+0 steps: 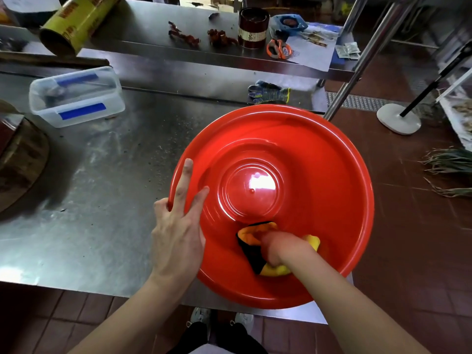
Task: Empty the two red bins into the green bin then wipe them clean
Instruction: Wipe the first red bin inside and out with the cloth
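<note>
red bin (pixel 319 154): yellow cloth (pixel 278 269) inside (seemingly gripped) | clear tub (pixel 76 98): lidded

Single view, head-worn wide-angle camera. Position: above the near edge of the steel bench (pixel 102 175), looking forward and steeply down. Range: close; the red bin (pixel 319 162) fills the centre and lower right, both forearms enter from the bottom edge, the wearer's shoes show directly below. Upper frame takes in a raised shelf (pixel 153 34) behind the bench; right side, tiled floor (pixel 408 226). Straight edges bow toward the borders. No second view
</note>
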Demonstrator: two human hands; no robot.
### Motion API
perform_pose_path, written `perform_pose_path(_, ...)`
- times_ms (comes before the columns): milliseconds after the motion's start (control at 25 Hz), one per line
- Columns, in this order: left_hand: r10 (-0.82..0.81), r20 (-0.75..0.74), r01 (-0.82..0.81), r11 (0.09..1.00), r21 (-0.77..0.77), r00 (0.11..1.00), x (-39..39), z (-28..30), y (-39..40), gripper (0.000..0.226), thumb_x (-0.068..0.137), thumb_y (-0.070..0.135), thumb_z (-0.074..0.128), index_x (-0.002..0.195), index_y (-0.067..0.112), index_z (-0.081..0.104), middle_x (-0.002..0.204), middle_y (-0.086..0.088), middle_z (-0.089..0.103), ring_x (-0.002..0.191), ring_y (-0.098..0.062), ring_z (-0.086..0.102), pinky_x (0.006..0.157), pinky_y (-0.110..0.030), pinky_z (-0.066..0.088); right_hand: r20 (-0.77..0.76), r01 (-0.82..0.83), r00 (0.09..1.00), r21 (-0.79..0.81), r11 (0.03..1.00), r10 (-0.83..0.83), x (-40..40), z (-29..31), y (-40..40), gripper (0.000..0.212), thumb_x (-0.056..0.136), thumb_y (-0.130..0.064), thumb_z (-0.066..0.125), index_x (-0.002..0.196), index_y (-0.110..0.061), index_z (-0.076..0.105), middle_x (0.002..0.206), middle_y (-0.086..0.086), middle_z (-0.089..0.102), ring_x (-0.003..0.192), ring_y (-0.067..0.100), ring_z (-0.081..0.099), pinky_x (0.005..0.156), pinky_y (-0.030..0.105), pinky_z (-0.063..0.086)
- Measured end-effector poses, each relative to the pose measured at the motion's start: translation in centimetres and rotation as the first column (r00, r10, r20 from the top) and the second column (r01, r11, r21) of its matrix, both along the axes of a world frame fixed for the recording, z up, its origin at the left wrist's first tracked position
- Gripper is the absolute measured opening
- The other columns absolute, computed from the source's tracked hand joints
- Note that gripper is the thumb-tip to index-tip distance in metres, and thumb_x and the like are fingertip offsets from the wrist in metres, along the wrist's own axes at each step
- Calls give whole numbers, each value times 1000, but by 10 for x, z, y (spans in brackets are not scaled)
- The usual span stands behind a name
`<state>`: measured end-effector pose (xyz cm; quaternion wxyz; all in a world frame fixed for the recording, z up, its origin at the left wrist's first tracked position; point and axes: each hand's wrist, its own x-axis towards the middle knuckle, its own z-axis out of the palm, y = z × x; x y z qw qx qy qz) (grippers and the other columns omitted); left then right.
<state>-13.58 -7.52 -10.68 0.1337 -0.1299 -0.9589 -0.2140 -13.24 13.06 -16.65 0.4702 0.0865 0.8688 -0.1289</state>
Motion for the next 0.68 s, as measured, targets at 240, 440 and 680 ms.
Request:
perform_pose_path(240, -18, 3, 18, 998, -59, 1000, -2, -2, 2, 72, 79, -8, 68, 143, 21, 57, 170, 8, 4, 105, -35, 48, 55, -39, 57, -55, -59, 997, 43, 997, 62, 41, 37, -4, 73, 89, -11, 58, 151, -39, 32, 158, 0, 34, 141, 31, 42, 112, 49, 40)
perform_pose_path(440, -19, 15, 19, 998, -61, 1000, -5, 0, 4, 72, 79, -10, 68, 143, 21, 57, 170, 9, 4, 106, -35, 47, 53, -39, 57, -86, -151, 983, 94, 984, 159, 67, 76, -4, 58, 98, -15, 49, 150, -34, 32, 153, 5, 35, 137, 33, 43, 112, 47, 35)
perform_pose_path(680, -50, 10, 51, 996, -74, 999, -2, 2, 8, 69, 79, -9, 70, 140, 21, 59, 170, 10, 3, 103, -35, 47, 51, -40, 57, -42, -53, 997, 157, 986, 61, 51, 46, 4, 65, 94, -15, 56, 152, -36, 34, 154, 3, 36, 144, 32, 35, 111, 47, 37)
